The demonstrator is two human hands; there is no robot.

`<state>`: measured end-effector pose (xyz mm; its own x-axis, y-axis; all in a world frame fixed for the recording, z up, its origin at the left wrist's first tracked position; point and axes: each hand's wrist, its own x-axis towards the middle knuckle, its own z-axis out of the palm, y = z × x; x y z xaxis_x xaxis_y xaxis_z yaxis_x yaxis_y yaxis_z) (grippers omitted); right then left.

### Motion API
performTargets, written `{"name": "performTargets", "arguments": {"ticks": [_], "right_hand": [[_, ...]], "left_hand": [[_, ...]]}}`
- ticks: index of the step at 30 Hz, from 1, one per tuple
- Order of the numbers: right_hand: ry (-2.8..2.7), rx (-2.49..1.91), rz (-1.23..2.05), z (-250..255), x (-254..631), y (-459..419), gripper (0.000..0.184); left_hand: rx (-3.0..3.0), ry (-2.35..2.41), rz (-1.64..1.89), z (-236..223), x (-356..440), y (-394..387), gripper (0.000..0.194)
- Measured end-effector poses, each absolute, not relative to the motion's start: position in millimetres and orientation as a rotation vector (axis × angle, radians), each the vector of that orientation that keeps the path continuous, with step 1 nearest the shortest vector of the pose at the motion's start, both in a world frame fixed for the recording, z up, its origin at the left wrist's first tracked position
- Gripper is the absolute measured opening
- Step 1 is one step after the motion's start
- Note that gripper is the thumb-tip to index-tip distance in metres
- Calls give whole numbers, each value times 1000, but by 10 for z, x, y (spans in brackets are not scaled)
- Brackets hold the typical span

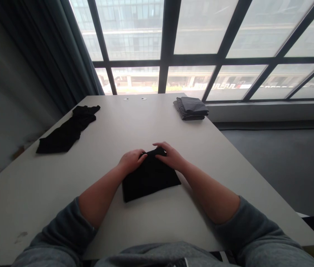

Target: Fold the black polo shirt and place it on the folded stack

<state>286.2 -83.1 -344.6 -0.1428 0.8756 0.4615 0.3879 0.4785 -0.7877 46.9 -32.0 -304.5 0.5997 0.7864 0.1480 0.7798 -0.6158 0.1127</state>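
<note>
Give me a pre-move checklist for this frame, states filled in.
1. Both hands on the near black cloth: ok; left hand and right hand are at its far part.
2. Firm grip: cannot tell; the contact is partly hidden.
3. Near black cloth fully on the white table: ok.
4. Black garment at far left squared up: not ok; its outline is uneven.
5. Folded stack apart from both hands: ok; it sits near the table's far-right corner.

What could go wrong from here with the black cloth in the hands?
The left hand and right hand hold the black cloth at its far side, so its near edge might crease. The stack of folded cloth stands near the right edge of the table, so a bump might push it off.
</note>
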Motion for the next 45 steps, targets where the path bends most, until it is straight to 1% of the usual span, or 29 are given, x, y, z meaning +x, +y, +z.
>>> {"name": "performTargets", "arguments": {"ticks": [3, 5, 7, 9, 12, 14, 16, 18, 21, 26, 30, 35, 37, 41, 45], "right_hand": [[-1645, -1202, 971, -3386, 2971, -881, 82], [-1710, -1128, 1184, -3344, 3074, -921, 92], [-1803, -1018, 1300, -3309, 3167, -956, 88], [-1875, -991, 1324, -3289, 3225, -978, 76], [-1988, -1034, 1242, -3285, 3224, -991, 58], [-2028, -1033, 1128, -3290, 3180, -1000, 52], [-2019, -1021, 1006, -3295, 3130, -1010, 51], [-2001, -1004, 955, -3304, 3099, -1011, 55], [-1992, -1006, 1006, -3339, 3102, -980, 56], [-1960, -1005, 1065, -3399, 3162, -904, 48], [-2037, -1005, 1115, -3312, 3246, -876, 49], [-2266, -1043, 1135, -2930, 3450, -742, 50], [-2332, -1052, 1136, -2700, 3548, -651, 49], [-2402, -1128, 1134, -2170, 3769, -422, 39], [-2488, -1312, 982, -1660, 4111, -29, 42]], "left_hand": [[2743, 1385, 224, -3028, 442, -289, 39], [2748, 1369, 208, -3013, 432, -288, 38], [2743, 1362, 216, -3003, 432, -299, 38], [2724, 1382, 253, -2999, 436, -309, 39], [2690, 1418, 316, -3002, 431, -311, 41], [2670, 1424, 326, -2999, 419, -308, 41], [2649, 1424, 321, -2990, 409, -310, 42], [2640, 1430, 313, -2973, 406, -320, 44], [2652, 1448, 247, -2937, 417, -331, 46], [2649, 1457, 7, -2855, 404, -287, 45], [2691, 1400, -70, -2820, 344, -232, 47], [2764, 1209, -84, -2863, 262, -201, 39], [2749, 1213, -3, -2904, 241, -187, 36], [2712, 1298, 179, -3000, 228, -129, 34], [2703, 1312, 226, -3064, 225, -71, 33]]}}
